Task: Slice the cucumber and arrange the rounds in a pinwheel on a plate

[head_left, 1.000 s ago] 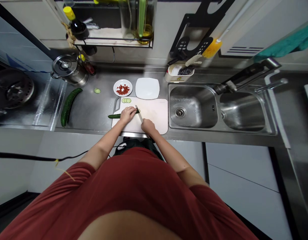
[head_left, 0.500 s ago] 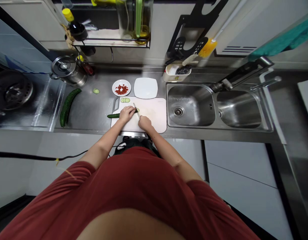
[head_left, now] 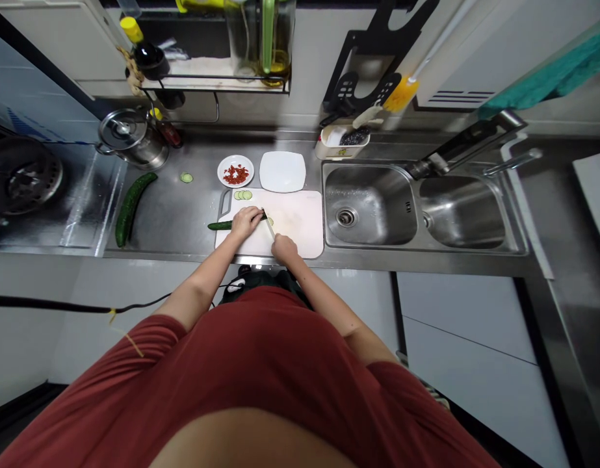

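Observation:
On the white cutting board [head_left: 300, 227], my left hand [head_left: 246, 222] is closed over a dark green cucumber [head_left: 220, 226], whose left end sticks out past the board. My right hand [head_left: 283, 249] grips a knife [head_left: 269, 227], its handle hidden in the fist. The blade stands at the cucumber's right end, close to my left fingertips. A pale cut slice [head_left: 270, 221] shows just right of the blade. Several cucumber slices [head_left: 242, 195] lie overlapping at the board's upper left.
Behind the board stand a white plate with chopped red pieces [head_left: 236, 184] and a square white plate [head_left: 283, 172]. A whole cucumber [head_left: 131, 209] and cucumber slices [head_left: 186, 177] lie on the steel counter at left, near a lidded pot [head_left: 134, 140]. A double sink [head_left: 370, 205] is at right.
My right hand has moved slightly down and right with the knife, and the blade's angle has changed a little. My left hand still holds the cucumber.

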The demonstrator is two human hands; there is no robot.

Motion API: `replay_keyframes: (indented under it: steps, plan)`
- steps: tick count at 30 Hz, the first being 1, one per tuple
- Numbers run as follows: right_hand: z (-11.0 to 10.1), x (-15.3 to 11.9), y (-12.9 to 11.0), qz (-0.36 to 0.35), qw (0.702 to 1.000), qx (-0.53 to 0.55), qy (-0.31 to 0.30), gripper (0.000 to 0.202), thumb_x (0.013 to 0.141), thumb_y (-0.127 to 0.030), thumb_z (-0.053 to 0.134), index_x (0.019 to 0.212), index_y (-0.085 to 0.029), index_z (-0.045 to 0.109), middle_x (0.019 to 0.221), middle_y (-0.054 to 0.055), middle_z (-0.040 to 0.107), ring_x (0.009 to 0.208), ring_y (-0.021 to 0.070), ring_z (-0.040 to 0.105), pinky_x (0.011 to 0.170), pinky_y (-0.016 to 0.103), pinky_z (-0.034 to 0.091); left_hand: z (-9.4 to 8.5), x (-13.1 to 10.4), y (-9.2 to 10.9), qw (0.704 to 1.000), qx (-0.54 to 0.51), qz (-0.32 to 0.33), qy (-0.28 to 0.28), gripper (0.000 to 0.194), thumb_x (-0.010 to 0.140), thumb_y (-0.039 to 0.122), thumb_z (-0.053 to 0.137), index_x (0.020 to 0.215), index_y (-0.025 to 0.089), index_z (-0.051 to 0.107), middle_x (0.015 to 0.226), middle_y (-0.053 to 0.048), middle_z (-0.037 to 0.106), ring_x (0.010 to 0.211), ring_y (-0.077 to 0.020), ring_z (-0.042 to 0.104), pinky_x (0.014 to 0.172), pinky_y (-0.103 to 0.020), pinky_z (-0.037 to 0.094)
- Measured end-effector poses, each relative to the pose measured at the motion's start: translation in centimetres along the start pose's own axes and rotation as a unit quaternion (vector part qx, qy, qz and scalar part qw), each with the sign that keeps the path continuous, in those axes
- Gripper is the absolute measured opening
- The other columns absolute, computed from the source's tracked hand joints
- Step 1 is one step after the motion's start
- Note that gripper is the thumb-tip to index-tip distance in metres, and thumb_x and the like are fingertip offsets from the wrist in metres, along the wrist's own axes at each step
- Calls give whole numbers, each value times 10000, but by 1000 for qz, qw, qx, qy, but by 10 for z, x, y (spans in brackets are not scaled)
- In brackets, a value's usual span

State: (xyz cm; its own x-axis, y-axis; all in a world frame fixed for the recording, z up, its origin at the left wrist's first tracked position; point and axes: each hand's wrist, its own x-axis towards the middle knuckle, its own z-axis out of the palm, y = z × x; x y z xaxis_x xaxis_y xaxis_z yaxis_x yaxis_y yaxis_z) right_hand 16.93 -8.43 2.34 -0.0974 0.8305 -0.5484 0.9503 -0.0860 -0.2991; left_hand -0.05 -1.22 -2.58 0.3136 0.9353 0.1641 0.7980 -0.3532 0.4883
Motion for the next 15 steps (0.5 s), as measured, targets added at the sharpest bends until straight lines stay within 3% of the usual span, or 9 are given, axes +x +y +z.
replay_keyframes:
  steps: [15]
  plan:
    - [-15, 26, -17, -12, 1000, 11, 13, 311, 885, -112, 405, 1132, -130, 594, 1114, 155, 657, 1041, 243, 629, 815, 304, 483, -3, 0, 4, 1000, -1, -15, -14, 303, 953, 363, 422, 1045, 236, 682, 1071, -61, 673, 1003, -217, 569, 893, -341, 432]
